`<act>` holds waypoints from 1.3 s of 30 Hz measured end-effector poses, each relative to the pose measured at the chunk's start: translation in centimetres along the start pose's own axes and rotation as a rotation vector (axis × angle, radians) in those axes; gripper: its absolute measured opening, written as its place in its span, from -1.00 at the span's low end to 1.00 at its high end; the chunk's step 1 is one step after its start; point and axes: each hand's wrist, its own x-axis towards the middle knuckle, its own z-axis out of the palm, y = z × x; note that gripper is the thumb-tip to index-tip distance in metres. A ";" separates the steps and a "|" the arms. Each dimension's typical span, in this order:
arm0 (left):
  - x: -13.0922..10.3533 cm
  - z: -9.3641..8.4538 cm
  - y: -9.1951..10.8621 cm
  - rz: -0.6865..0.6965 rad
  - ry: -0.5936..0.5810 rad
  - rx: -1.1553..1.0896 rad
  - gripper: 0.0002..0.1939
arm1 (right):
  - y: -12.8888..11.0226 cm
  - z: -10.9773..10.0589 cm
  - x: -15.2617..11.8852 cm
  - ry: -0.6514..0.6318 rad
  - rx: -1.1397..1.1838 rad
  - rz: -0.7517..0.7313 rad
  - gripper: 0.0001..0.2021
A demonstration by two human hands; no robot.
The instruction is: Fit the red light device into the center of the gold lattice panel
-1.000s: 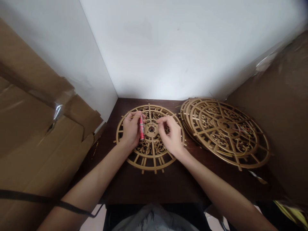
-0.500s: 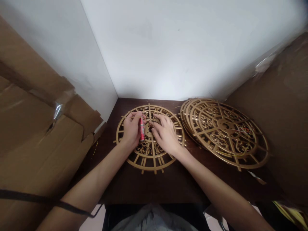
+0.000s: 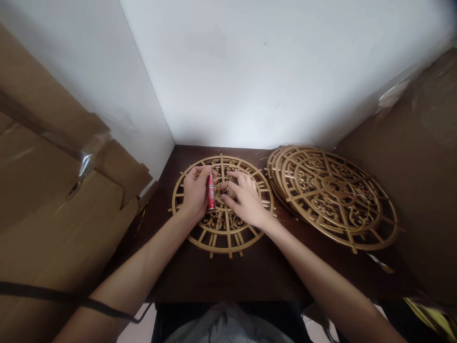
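A round gold openwork disc with scrollwork and bars like a clock dial lies flat before me. My left hand is closed over its left part, gripping a narrow red cylinder with silvery bands. Thin yellow wire runs by these fingers. Over the disc's middle and right side, my right hand has its fingers spread apart. Its thumb and forefinger are close to fine wires at the hub; whether they touch them, I cannot tell.
To the right, several similar gold discs are stacked unevenly on the dark table, with yellow wire on top. Cardboard stands at the left, another brown panel at the right. A white wall rises behind.
My right thumb and fingers have shifted slightly at the hub, and the gap between them is wider. My left hand stays in place with the red cylinder.
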 end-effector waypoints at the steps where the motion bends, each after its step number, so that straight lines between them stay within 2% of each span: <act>1: 0.0 0.0 0.0 0.000 0.002 0.000 -0.79 | 0.0 0.1 0.0 0.026 0.017 0.006 -0.81; 6: 0.1 -0.1 -0.1 0.000 0.018 0.003 -0.83 | 0.3 0.5 -0.1 0.186 0.147 0.012 -0.77; 9: 0.2 -0.1 -0.2 0.002 0.015 0.007 -0.84 | 0.5 0.6 -0.1 0.222 0.192 -0.011 -0.80; 15: 0.1 -0.1 -0.2 0.003 0.009 -0.012 -0.83 | 0.6 0.8 -0.1 0.199 0.089 -0.026 -0.77; 22: 0.0 0.0 -0.1 0.005 0.001 -0.015 -0.83 | 0.1 0.3 -0.1 0.062 -0.036 -0.079 -0.73; 27: 0.1 -0.1 -0.1 0.002 -0.007 -0.013 -0.83 | 0.1 0.2 -0.1 0.151 0.065 -0.049 -0.91; 33: 0.1 -0.1 -0.1 0.009 0.003 0.003 -0.82 | -0.1 0.1 -0.1 0.186 0.158 -0.062 -0.92; 39: 0.1 -0.1 -0.2 0.008 0.007 -0.002 -0.82 | -0.1 0.3 -0.1 0.138 0.087 -0.101 -0.85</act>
